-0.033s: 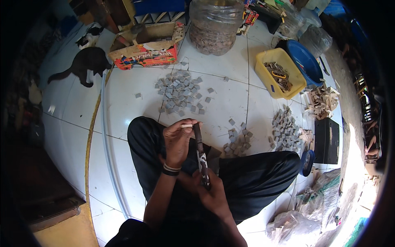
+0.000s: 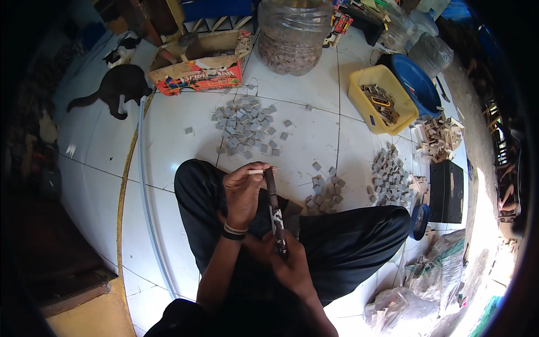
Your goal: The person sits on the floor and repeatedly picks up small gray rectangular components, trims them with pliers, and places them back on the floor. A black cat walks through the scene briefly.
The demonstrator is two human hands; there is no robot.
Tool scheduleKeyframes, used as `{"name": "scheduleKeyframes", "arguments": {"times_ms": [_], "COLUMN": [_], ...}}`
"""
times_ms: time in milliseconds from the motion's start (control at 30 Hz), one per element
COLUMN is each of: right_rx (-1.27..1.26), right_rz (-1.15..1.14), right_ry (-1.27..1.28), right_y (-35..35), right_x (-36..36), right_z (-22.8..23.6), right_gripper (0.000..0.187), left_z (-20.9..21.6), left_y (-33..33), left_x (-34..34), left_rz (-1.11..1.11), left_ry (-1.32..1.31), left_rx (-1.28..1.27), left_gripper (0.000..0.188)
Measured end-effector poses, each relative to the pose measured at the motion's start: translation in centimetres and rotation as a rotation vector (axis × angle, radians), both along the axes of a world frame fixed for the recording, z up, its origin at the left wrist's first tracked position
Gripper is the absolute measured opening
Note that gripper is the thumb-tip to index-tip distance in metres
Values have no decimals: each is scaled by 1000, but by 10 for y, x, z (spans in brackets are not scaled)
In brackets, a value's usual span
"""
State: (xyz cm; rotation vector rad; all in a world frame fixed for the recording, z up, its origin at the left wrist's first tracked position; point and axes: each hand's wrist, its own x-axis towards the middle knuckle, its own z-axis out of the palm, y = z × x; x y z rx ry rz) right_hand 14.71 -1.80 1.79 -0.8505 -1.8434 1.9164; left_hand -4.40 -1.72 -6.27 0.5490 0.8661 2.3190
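Note:
My left hand (image 2: 241,194) is raised between my knees, its thumb and fingers pinched on a small pale wooden piece (image 2: 255,172). A thin pointed end sticks out to the right of it. My right hand (image 2: 289,268) is wrapped round the mottled dark-and-white handle of a knife-like tool (image 2: 273,196). The tool's dark, narrow blade points away from me, and its far end meets the thin end by my left fingertips. Whether the blade touches or only overlaps it, I cannot tell. Beyond my hands lies a heap of small grey square pieces (image 2: 247,126) with thin pins.
More grey pieces lie in piles by my right knee (image 2: 387,177). A yellow tub (image 2: 404,124), a blue basin (image 2: 429,92) and wood scraps (image 2: 441,137) stand at right. A cardboard box (image 2: 208,78), a large plastic jar (image 2: 292,33) and a dark cat (image 2: 123,84) are at the back.

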Motion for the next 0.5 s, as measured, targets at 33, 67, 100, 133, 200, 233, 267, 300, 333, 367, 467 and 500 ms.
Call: {"name": "scheduleKeyframes", "arguments": {"times_ms": [33,67,100,133,200,233,267,300,333,367,467,500], "right_rx": [-6,-16,-28,-43,-76,-94,-107,-122,-134,-130,-178,-192], "right_rz": [-9,-11,-15,-11,0,6,12,25,38,54,67,69], "right_ry": [-7,-11,-22,-29,-19,-2,22,23,32,54,28,40], "right_y": [0,-1,-2,-2,-2,-3,-3,-3,-3,-3,-3,-3], "right_x": [0,1,1,1,1,2,2,2,3,3,4,4], "right_z": [1,3,4,6,7,7,7,6,5,4,2,2], "right_gripper": [21,21,20,20,21,22,23,24,25,26,28,28], "left_z": [0,1,1,2,1,1,1,0,0,-1,-2,-2], "left_y": [0,-1,-1,-1,0,0,0,0,0,0,0,0], "left_x": [0,1,1,1,1,1,2,2,2,2,2,2], "left_rz": [1,-3,-9,-10,-20,-14,-14,-22,-9,-3,1,-2], "left_ry": [18,13,-20,10,-11,12,10,-20,10,14,24,-2], "left_rx": [-33,-46,-34,-56,-29,-54,-58,-40,-70,-77,-70,-50], "left_gripper": [21,21,22,22,23,23,22,22,22,22,22,22]}}
